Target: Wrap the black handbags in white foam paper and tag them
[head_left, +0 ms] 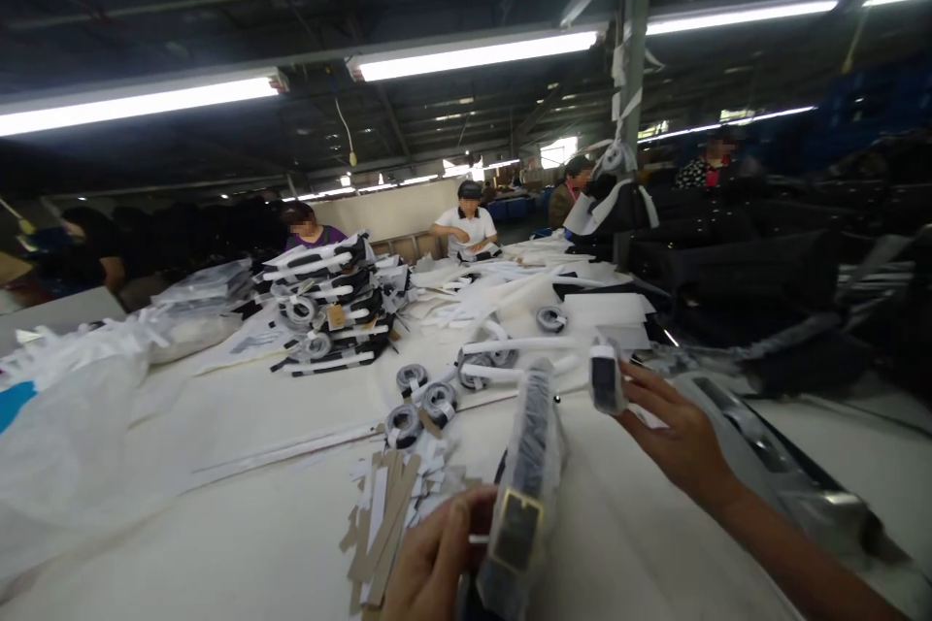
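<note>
My left hand [444, 548] is closed around a dark strap [533, 437] wrapped in clear plastic, with a gold-coloured buckle near its lower end. The strap stands tilted over the table, its upper end pointing away from me. To the right, my right hand [677, 432] grips a small dark piece wrapped in white and clear plastic [606, 376] between thumb and fingers. Whether this piece joins the strap cannot be seen. Beside my left hand lie card strips [389, 524] and white paper scraps. Several rolled straps [441, 401] bound with white bands lie beyond.
A stack of wrapped dark bags [327, 306] stands on the white table [269, 514]. White sheets [608, 310] lie farther back. Clear plastic [73, 437] covers the left side, and a plastic-wrapped grey item [772, 456] lies right. A person [470, 225] works across the table, others nearby.
</note>
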Available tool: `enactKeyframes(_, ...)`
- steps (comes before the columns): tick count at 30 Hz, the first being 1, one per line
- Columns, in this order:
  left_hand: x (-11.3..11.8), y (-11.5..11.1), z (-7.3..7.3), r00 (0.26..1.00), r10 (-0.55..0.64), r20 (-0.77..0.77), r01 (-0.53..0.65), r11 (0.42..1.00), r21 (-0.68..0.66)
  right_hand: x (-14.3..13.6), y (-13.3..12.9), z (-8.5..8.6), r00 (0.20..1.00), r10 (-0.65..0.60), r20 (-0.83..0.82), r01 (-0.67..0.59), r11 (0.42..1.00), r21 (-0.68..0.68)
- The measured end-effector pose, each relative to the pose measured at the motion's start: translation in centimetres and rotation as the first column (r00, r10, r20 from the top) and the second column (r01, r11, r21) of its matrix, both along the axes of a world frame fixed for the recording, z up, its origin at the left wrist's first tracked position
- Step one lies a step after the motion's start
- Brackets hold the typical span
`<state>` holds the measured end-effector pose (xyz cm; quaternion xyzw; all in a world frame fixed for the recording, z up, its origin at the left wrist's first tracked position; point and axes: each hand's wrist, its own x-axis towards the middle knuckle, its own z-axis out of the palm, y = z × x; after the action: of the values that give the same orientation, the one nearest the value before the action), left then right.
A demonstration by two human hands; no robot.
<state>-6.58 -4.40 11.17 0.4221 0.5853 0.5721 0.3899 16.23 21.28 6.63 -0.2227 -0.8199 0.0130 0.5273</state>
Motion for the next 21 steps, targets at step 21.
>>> enactKeyframes(21, -0.6, 4.3, 8.6, 0.963, -0.268, 0.031, 0.268, 0.939, -0.218, -6.1, -11.7, 0.5, 0.997, 0.055, -0.050, -0.048, 0.991, 0.127)
